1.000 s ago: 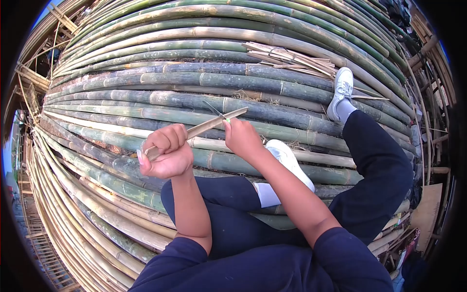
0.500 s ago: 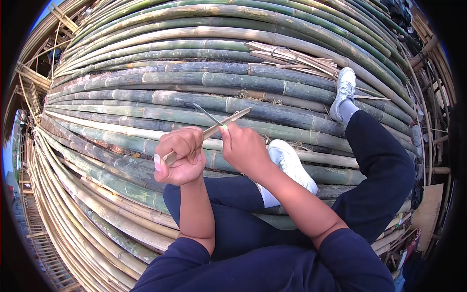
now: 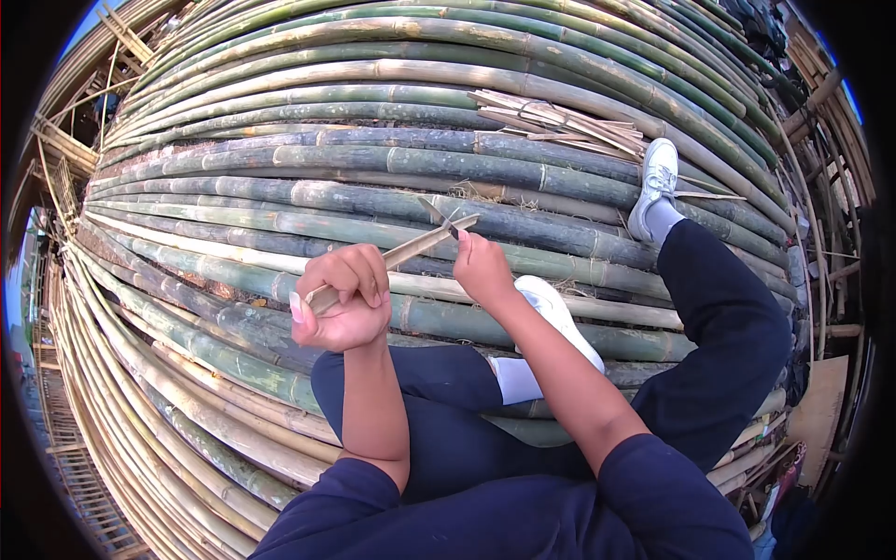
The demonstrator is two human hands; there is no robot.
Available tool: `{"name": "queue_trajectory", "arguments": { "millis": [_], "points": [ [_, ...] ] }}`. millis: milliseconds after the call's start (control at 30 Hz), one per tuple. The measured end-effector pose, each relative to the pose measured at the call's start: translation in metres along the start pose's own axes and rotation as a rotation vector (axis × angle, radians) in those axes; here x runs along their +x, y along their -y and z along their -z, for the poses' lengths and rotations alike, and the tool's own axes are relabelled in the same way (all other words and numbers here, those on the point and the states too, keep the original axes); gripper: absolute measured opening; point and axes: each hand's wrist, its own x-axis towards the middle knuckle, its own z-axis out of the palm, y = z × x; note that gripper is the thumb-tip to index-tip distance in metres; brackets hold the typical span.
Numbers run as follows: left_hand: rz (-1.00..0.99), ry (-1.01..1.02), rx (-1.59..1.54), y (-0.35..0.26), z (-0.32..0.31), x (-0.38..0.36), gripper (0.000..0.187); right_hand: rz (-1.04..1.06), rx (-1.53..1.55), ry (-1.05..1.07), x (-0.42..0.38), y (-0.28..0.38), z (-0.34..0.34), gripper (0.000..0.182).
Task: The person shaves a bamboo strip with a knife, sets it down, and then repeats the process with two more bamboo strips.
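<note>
My left hand [image 3: 345, 297] is closed round the lower end of a split bamboo strip [image 3: 417, 247], which slants up and to the right. Near the strip's far end, my right hand [image 3: 483, 269] is closed on a knife. The knife's thin dark blade [image 3: 433, 212] crosses the strip close to its tip and points up-left. Most of the knife handle is hidden in the fingers.
Long green and pale bamboo poles [image 3: 523, 173] lie side by side beneath me. A tied bundle of split strips [image 3: 560, 121] lies ahead, left of my outstretched foot in its white shoe [image 3: 658, 173]. A flat brown board [image 3: 819, 406] stands at the right.
My right hand and the knife have slid right and slightly up along the strip, toward its far end. My left hand keeps nearly the same place.
</note>
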Motion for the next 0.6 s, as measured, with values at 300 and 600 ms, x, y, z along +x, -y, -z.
{"name": "queue_trajectory", "arguments": {
  "millis": [300,600],
  "points": [
    [0.035,0.124,0.048,0.0,-0.011,0.001,0.063,-0.029,-0.309,-0.003,0.001,0.004,0.004,0.035],
    [-0.015,0.157,0.076,0.004,-0.023,0.0,0.063,-0.087,-0.192,0.028,-0.01,-0.003,0.005,0.042]
  ]
}}
